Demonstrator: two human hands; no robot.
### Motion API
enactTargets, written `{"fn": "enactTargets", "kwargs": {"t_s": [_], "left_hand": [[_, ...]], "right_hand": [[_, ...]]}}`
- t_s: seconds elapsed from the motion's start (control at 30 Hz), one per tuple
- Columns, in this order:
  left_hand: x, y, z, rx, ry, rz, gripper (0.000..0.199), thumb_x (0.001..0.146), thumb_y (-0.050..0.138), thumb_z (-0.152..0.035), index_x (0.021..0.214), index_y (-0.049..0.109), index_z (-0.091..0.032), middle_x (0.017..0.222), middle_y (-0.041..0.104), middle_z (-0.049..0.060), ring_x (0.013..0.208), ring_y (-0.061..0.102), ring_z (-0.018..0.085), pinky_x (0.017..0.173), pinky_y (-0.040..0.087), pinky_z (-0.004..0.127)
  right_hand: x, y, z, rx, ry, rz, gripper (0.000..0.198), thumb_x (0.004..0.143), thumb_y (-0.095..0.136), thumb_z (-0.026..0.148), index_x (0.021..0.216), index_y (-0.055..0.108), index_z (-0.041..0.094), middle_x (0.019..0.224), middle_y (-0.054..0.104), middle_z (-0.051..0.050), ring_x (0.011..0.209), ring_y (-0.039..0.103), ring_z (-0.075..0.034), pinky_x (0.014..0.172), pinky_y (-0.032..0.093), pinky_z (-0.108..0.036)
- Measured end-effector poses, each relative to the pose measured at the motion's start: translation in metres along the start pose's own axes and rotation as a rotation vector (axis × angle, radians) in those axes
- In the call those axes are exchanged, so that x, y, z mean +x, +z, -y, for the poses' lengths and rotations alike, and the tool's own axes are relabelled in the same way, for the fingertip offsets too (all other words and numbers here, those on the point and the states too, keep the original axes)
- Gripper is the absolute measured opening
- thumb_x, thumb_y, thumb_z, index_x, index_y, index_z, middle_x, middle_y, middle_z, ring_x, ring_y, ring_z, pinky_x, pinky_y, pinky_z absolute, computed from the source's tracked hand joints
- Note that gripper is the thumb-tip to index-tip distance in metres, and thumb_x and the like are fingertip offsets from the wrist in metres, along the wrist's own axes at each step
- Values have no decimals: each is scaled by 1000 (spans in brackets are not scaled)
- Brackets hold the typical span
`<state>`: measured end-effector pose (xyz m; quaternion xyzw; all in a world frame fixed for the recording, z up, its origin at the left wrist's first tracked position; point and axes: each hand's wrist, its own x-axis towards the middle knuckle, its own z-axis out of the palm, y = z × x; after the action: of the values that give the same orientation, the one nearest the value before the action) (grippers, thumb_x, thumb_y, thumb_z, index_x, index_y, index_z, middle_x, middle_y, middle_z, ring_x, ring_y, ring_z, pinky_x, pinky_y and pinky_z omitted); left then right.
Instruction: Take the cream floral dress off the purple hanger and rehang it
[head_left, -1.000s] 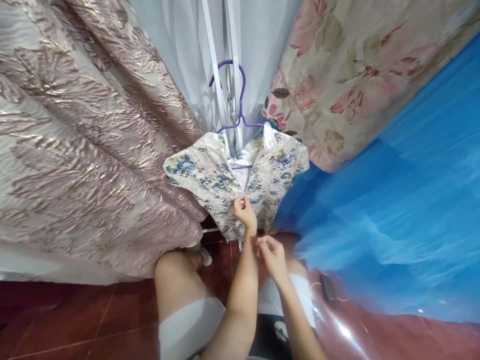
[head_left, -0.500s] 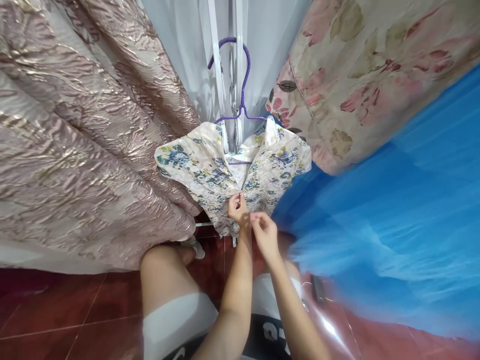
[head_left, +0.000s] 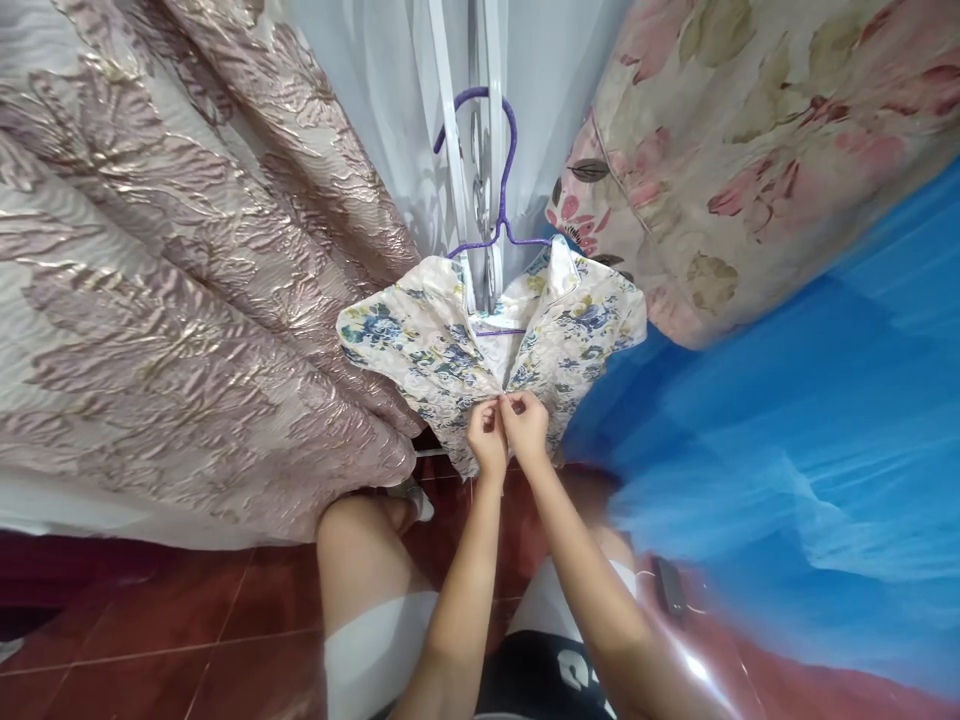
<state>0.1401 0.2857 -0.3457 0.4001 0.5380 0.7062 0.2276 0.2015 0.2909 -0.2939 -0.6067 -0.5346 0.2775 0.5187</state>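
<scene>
A white blouse (head_left: pixel 427 345) with a blue, green and yellow flower print hangs on a purple hanger (head_left: pixel 513 150). Its neck gapes in a V that narrows down to my fingertips. My left hand (head_left: pixel 489 438) pinches the front edge at the bottom of the V. Right against it, my right hand (head_left: pixel 526 425) is closed too, thumb and finger pinching the same spot. Whatever small fastener may lie between the fingertips is hidden. The lower front of the blouse falls behind my hands and wrists.
White metal bars (head_left: pixel 491 130) rise behind the hanger. A pink, shiny embossed fabric (head_left: pixel 187 300) drapes on the left. To the right hang a pink floral cloth (head_left: pixel 750 170) and blue fabric (head_left: pixel 810 430). A dark oblong object (head_left: pixel 669 587) lies on the red tiled floor (head_left: pixel 262 590).
My right hand has moved up from beside my left wrist to the blouse opening, meeting my left fingertips. The whole scene sits slightly farther right in view.
</scene>
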Motion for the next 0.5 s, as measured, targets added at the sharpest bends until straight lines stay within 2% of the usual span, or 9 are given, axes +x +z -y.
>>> {"fn": "enactTargets", "kwargs": {"t_s": [0.13,0.23,0.3,0.4,0.5], "left_hand": [[-21,-30,-8,81,146,81,18,93,68,-34,102,72,-18,102,70,10,89,66,21,78,53,32],[-40,-53,-15,124,259,196,16,95,65,-30,105,70,-19,104,70,11,99,67,24,87,54,37],[-51,-64,-24,116,266,238,13,95,64,-28,102,69,-19,99,70,8,95,68,23,87,55,36],[-60,-76,-40,90,241,255,8,95,63,-25,91,68,-19,88,69,5,83,66,19,78,54,30],[-63,-83,-54,80,230,292,12,93,64,-23,81,65,-20,78,65,2,72,62,17,69,51,27]], "right_hand": [[-41,-15,-1,41,18,-11,24,86,64,39,72,68,19,73,70,-5,72,63,-21,72,48,-31],[-79,-26,5,140,78,2,27,86,66,41,71,67,19,70,67,-3,69,59,-19,68,46,-29],[-98,-33,13,236,136,61,29,86,67,43,71,66,18,66,64,-2,63,56,-16,62,44,-27],[-112,-42,31,354,205,138,33,83,71,47,70,66,17,61,62,0,56,53,-14,57,42,-26],[-110,-46,56,446,261,87,38,79,74,50,65,61,18,51,55,3,46,45,-11,48,36,-24]]}}
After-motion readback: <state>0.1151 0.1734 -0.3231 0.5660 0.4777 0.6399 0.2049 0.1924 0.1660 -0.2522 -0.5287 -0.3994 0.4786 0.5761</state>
